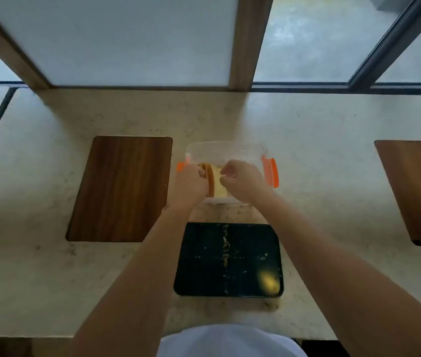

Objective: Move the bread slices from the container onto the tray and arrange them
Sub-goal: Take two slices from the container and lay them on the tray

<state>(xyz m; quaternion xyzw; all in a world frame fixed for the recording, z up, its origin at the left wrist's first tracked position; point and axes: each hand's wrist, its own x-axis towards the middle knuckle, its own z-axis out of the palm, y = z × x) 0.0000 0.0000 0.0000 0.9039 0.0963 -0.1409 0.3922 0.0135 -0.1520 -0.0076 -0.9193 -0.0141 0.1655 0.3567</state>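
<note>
A clear plastic container (227, 150) with orange clips stands at the middle of the counter. Bread slices (217, 185) stand on edge inside its left part, pale with brown crusts. My left hand (191, 184) reaches into the container's left side and presses against the outer slice. My right hand (242, 179) pinches the top edge of a slice from the right. In front of the container lies a black tray (253, 243) strewn with crumbs, with no slices on it.
A dark wooden board (121, 189) lies left of the container, and another wooden board (418, 189) lies at the far right. The beige counter (49, 279) ends at a window wall behind. A yellowish blur (269, 282) shows on the tray's near right corner.
</note>
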